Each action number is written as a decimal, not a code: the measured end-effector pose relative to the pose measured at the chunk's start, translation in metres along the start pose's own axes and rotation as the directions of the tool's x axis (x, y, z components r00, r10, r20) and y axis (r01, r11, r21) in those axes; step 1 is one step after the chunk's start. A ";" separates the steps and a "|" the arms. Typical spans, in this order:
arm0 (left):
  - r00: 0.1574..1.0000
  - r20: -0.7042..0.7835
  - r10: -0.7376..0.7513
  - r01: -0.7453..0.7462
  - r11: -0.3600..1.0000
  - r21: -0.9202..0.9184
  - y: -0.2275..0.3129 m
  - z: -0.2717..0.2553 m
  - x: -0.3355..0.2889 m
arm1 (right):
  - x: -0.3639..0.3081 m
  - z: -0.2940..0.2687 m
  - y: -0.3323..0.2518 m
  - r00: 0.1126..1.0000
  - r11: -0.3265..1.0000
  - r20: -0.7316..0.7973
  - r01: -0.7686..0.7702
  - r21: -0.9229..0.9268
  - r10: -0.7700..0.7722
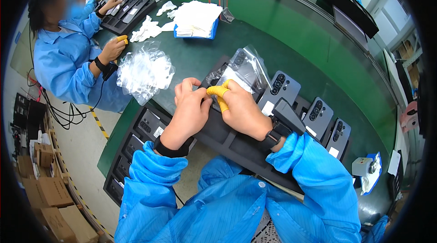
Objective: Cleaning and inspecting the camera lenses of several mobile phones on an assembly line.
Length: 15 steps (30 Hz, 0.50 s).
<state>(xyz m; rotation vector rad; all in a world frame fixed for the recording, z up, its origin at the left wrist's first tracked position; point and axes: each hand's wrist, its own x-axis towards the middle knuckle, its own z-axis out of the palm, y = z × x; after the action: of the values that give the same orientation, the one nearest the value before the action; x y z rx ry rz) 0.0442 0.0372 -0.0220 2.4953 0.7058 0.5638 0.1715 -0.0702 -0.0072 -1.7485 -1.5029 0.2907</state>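
Note:
A grey smartphone lies inside a clear plastic bag above the black foam tray in front of me. At the near end of the bag my left hand pinches with thumb and fingers. Close against it, my right hand, with yellow finger cots on its fingers, grips the same end. The fingertips hide the exact spot they hold. Right of my hands, a phone with several camera lenses sits in the tray. Two more phones, one near the middle and one at the right end, stand in it too.
A second tray of phones is at my lower left. Clear bags are heaped on the green table, near white cloths in a blue bin. A co-worker works at left. A small bottle stands right.

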 end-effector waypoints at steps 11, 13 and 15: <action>0.999 -0.018 -0.050 0.046 0.977 -0.210 -0.001 0.007 0.001 | 0.005 0.013 0.010 0.999 0.994 0.018 -0.034 -0.108 0.036; 0.984 -0.178 0.028 -0.053 0.989 -0.135 0.005 0.005 -0.006 | 0.006 0.012 0.012 0.998 0.996 -0.054 -0.032 -0.079 0.028; 0.978 -0.195 0.078 -0.108 0.983 -0.147 0.011 0.005 -0.018 | 0.009 0.009 0.011 0.995 0.997 -0.068 -0.070 0.043 0.073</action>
<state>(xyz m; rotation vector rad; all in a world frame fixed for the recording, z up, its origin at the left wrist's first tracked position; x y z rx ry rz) 0.0363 0.0169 -0.0245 2.3580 0.5898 0.8652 0.1761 -0.0579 -0.0183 -1.7647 -1.3777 0.2917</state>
